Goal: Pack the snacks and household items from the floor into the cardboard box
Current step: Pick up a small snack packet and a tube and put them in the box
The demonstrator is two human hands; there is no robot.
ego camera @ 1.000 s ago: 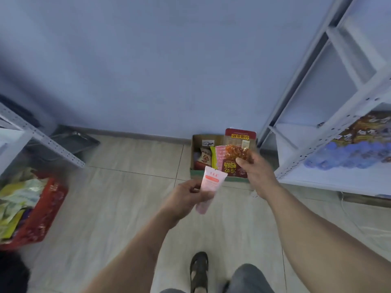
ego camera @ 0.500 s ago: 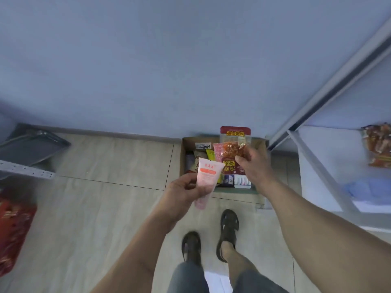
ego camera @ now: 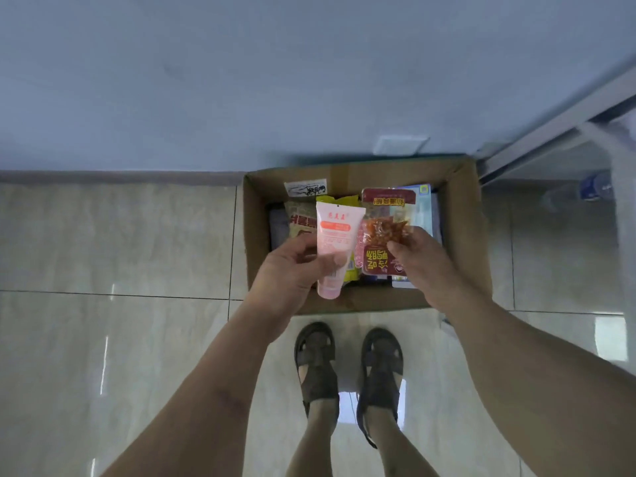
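Observation:
An open cardboard box [ego camera: 256, 232] stands on the tiled floor against the wall, holding several snack packets. My left hand [ego camera: 292, 270] grips a pink tube [ego camera: 335, 242] with its cap pointing down, over the box's near left part. My right hand [ego camera: 418, 259] holds a red snack packet [ego camera: 382, 232] with orange pieces showing through a clear window, over the box's middle. Under them lie a brown packet [ego camera: 301, 218], a yellow-green packet [ego camera: 344, 200] and a pale blue pack [ego camera: 424, 208], all partly hidden.
My two feet in dark sandals [ego camera: 347, 359] stand just in front of the box. A white metal shelf frame [ego camera: 550, 132] rises at the right, with a water bottle [ego camera: 593, 185] on its low shelf. Pale floor tiles spread to the left.
The view has swung down and closer over the box. Both hands have moved from in front of the box to above its opening, still holding the tube and the packet.

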